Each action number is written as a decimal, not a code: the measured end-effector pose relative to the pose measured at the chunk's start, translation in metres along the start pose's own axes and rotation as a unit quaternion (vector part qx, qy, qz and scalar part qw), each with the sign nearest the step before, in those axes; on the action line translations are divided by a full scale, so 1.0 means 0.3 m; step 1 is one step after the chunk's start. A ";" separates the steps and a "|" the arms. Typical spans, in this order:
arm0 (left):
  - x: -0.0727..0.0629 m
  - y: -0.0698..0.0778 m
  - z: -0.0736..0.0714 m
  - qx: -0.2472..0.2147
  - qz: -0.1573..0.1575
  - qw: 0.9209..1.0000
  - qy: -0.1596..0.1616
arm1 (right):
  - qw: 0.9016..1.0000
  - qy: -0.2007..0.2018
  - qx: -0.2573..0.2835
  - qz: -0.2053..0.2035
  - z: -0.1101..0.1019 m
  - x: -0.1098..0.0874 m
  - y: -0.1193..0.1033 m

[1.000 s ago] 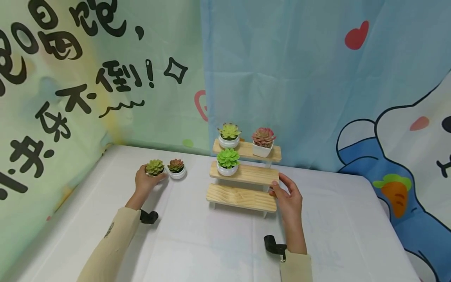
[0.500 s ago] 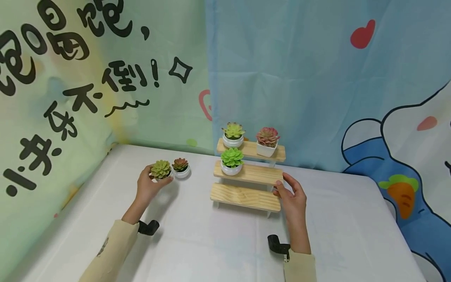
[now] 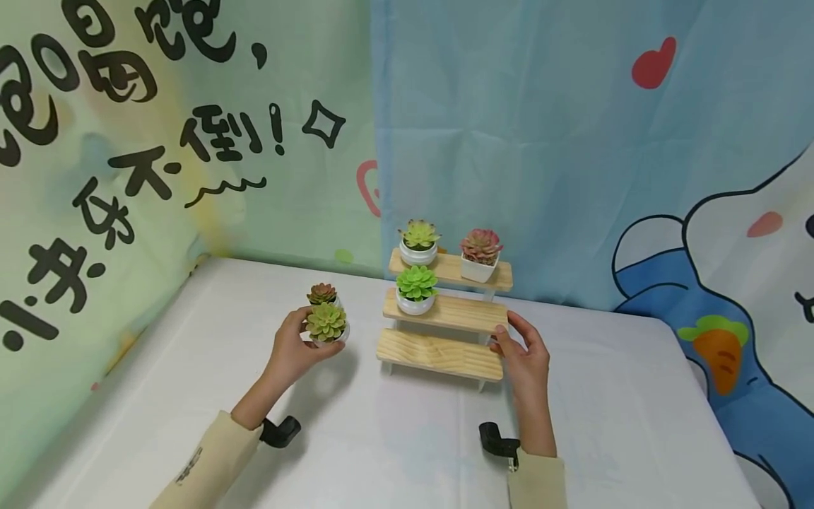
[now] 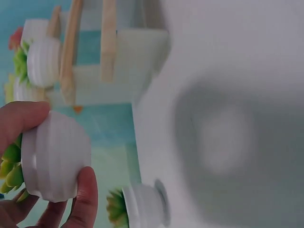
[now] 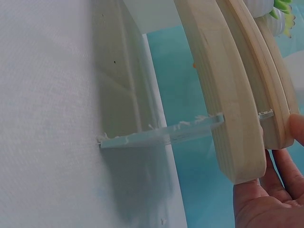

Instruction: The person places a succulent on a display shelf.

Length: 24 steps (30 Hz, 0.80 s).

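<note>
My left hand [image 3: 297,357] holds a yellow-green potted succulent [image 3: 326,322] above the white table, thumb and fingers around its pot. The left wrist view shows its ribbed white pot [image 4: 59,156] tilted on its side in that view. Close behind stands a reddish-brown succulent [image 3: 321,293], its pot partly hidden. My right hand [image 3: 528,360] grips the right end of the middle board of a three-tier wooden plant stand [image 3: 439,355]. On that board sits a bright green succulent [image 3: 416,284]. The top board bears a pale green succulent [image 3: 419,237] and a pink one [image 3: 480,253] in a square pot.
A white cloth covers the table [image 3: 394,438]. Behind the stand hangs a blue printed curtain [image 3: 521,141], with a green lettered one [image 3: 280,212] at the left. Clear supports [image 5: 166,133] hold the boards up. A black wrist mount [image 3: 280,431] juts from the left cuff.
My left hand has lifted the yellow-green succulent off the table and carried it rightward, in front of the reddish-brown one. The right hand keeps its grip on the stand.
</note>
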<state>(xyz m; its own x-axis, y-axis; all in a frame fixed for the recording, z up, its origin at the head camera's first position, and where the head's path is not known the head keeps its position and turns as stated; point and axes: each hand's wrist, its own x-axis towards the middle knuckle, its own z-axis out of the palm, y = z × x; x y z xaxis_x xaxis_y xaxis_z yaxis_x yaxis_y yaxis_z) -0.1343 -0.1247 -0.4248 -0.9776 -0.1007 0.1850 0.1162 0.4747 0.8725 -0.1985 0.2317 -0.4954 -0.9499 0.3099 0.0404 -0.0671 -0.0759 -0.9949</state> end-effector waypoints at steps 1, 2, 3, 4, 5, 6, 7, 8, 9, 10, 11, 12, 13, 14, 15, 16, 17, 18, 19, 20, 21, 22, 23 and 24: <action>-0.004 0.008 0.008 0.001 0.005 1.000 -0.003 | 1.000 0.001 0.000 -0.001 0.000 0.001 0.001; -0.007 0.014 0.016 0.000 0.009 1.000 -0.006 | 1.000 0.002 0.004 0.001 0.000 0.002 0.002; -0.010 0.020 0.023 0.000 0.015 1.000 -0.008 | 1.000 0.003 0.004 0.000 0.000 0.002 0.003; -0.013 0.025 0.030 0.000 0.020 1.000 -0.011 | 1.000 0.003 0.003 -0.001 0.000 0.002 0.003; -0.017 0.030 0.036 -0.001 0.023 1.000 -0.013 | 1.000 0.003 0.003 0.000 0.001 0.001 0.003; -0.022 0.035 0.042 -0.003 0.027 1.000 -0.015 | 1.000 0.004 0.005 0.000 0.001 0.001 0.003; -0.027 0.040 0.048 -0.006 0.029 0.999 -0.019 | 1.000 0.004 0.004 0.000 0.001 0.001 0.002; -0.031 0.044 0.054 -0.010 0.033 0.999 -0.022 | 1.000 0.003 0.003 0.000 0.001 0.000 0.002; -0.036 0.049 0.060 -0.015 0.035 0.999 -0.025 | 1.000 0.003 -0.002 -0.001 0.001 -0.001 0.001; -0.040 0.054 0.067 -0.018 0.036 0.999 -0.028 | 1.000 0.002 -0.003 0.000 0.000 -0.001 0.000; -0.044 0.060 0.073 -0.022 0.038 0.999 -0.032 | 1.000 0.001 -0.003 -0.001 -0.001 -0.002 -0.001; -0.048 0.067 0.080 -0.024 0.041 0.998 -0.036 | 1.000 -0.001 -0.003 -0.003 -0.003 -0.003 -0.003; -0.050 0.073 0.086 -0.026 0.043 0.998 -0.041 | 1.000 -0.003 -0.002 -0.004 -0.004 -0.005 -0.006; -0.052 0.079 0.093 -0.027 0.046 0.998 -0.045 | 1.000 -0.005 -0.003 -0.006 -0.005 -0.007 -0.009; -0.052 0.086 0.099 -0.029 0.048 0.997 -0.050 | 1.000 -0.007 -0.002 -0.007 -0.005 -0.009 -0.012; -0.052 0.091 0.105 -0.028 0.054 0.997 -0.053 | 1.000 -0.008 0.003 -0.007 -0.006 -0.010 -0.015; -0.052 0.096 0.111 -0.028 0.058 0.996 -0.056 | 1.000 -0.010 0.006 -0.007 -0.005 -0.012 -0.017; -0.052 0.100 0.116 -0.028 0.060 0.996 -0.058 | 1.000 -0.012 0.010 -0.007 -0.005 -0.014 -0.021; -0.051 0.104 0.121 -0.029 0.062 0.996 -0.060 | 1.000 -0.016 0.011 -0.008 -0.004 -0.018 -0.025; -0.051 0.107 0.126 -0.031 0.063 0.996 -0.063 | 1.000 -0.018 0.014 -0.007 -0.004 -0.021 -0.027; -0.052 0.111 0.131 -0.032 0.064 0.995 -0.066 | 1.000 -0.019 0.017 -0.006 -0.004 -0.023 -0.028; -0.050 0.114 0.135 -0.032 0.065 0.995 -0.069 | 1.000 -0.019 0.022 -0.006 -0.003 -0.023 -0.029; -0.049 0.119 0.139 -0.035 0.063 0.995 -0.073 | 1.000 -0.018 0.019 -0.006 -0.002 -0.025 -0.031; -0.048 0.123 0.142 -0.035 0.064 0.994 -0.076 | 1.000 -0.018 0.020 -0.007 -0.001 -0.027 -0.032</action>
<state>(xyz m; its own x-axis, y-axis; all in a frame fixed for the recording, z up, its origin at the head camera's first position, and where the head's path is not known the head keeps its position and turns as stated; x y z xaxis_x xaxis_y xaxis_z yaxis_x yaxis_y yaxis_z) -0.1234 -0.0684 -0.4145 -0.9685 0.0932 0.2309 0.2486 0.4124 0.8764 -0.1902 0.2302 -0.4863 -0.9593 0.2764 0.0578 -0.0913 -0.1098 -0.9898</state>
